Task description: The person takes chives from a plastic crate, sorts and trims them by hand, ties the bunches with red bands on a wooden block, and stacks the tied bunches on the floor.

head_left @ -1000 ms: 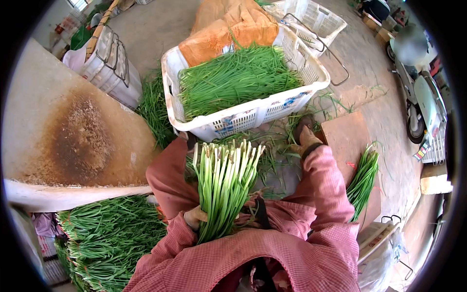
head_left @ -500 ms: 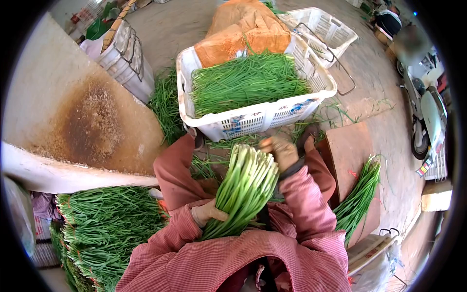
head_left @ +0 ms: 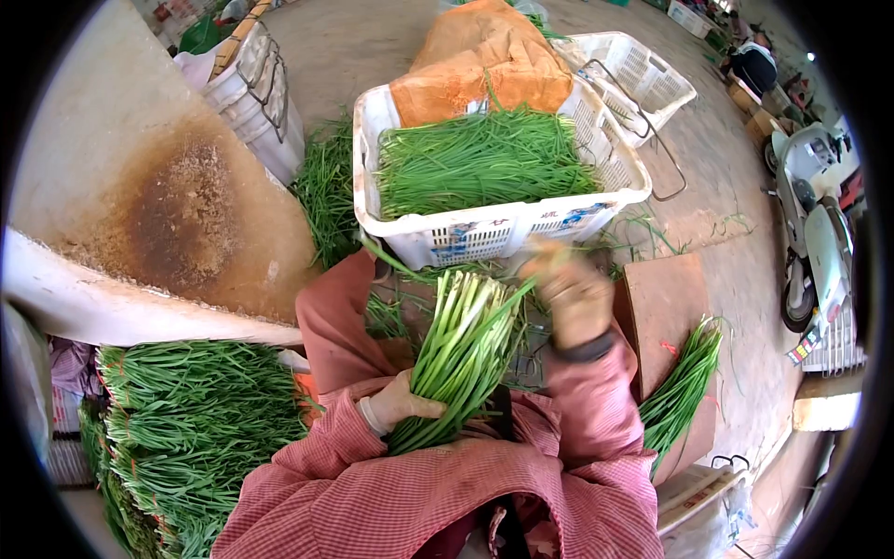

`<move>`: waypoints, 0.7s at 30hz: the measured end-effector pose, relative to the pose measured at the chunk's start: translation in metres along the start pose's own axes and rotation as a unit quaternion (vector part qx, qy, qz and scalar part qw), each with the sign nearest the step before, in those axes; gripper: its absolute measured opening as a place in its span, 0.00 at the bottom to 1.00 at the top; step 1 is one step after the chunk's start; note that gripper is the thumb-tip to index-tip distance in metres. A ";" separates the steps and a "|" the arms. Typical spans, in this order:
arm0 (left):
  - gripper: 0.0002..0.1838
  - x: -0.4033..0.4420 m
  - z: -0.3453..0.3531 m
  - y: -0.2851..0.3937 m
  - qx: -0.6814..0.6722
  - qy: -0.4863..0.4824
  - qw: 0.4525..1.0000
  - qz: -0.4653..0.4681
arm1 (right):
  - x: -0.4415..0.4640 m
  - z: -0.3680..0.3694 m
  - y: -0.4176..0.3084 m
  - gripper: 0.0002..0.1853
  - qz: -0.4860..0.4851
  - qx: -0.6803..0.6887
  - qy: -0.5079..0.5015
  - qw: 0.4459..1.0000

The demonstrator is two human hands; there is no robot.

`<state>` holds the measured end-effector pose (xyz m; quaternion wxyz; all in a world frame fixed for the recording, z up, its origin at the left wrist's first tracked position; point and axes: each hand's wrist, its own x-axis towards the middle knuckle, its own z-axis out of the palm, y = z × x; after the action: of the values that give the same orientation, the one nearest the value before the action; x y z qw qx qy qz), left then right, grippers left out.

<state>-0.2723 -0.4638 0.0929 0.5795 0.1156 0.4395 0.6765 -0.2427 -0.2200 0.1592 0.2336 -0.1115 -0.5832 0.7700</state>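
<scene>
My left hand [head_left: 402, 401] is wrapped round the lower part of a thick bunch of green stalks [head_left: 461, 349], whose pale cut ends point up and away from me. To the right of those ends is my right hand [head_left: 570, 289], raised and smeared by motion. A long green leaf runs from the bunch's top toward its fingers; whether they grip it is unclear. Beyond both hands, a white crate [head_left: 503, 219] holds a layer of loose green stalks [head_left: 484, 158] with an orange sack [head_left: 480, 65] at its back.
Stacked tied bundles [head_left: 200, 419] lie at lower left, beside a stained slab [head_left: 177, 205]. Another bundle [head_left: 684, 387] rests on a brown board [head_left: 666, 289] at right. A second white crate [head_left: 643, 70], a scooter [head_left: 810, 224] and a person [head_left: 752, 67] are farther off.
My right hand rose from near my right foot to the bunch's cut ends, then moved slightly right of them. The bunch tilted rightward in my left hand. A long leaf now crosses its top.
</scene>
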 end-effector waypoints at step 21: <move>0.30 -0.020 -0.018 0.013 -0.094 -0.098 0.990 -0.025 | 0.103 -0.072 0.009 0.11 -0.052 -0.613 0.106 0.781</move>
<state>-0.2869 -0.4894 0.0992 0.6444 0.1151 0.3177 0.6860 -0.3018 -0.1104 0.1398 0.2161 -0.2812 -0.9087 0.2200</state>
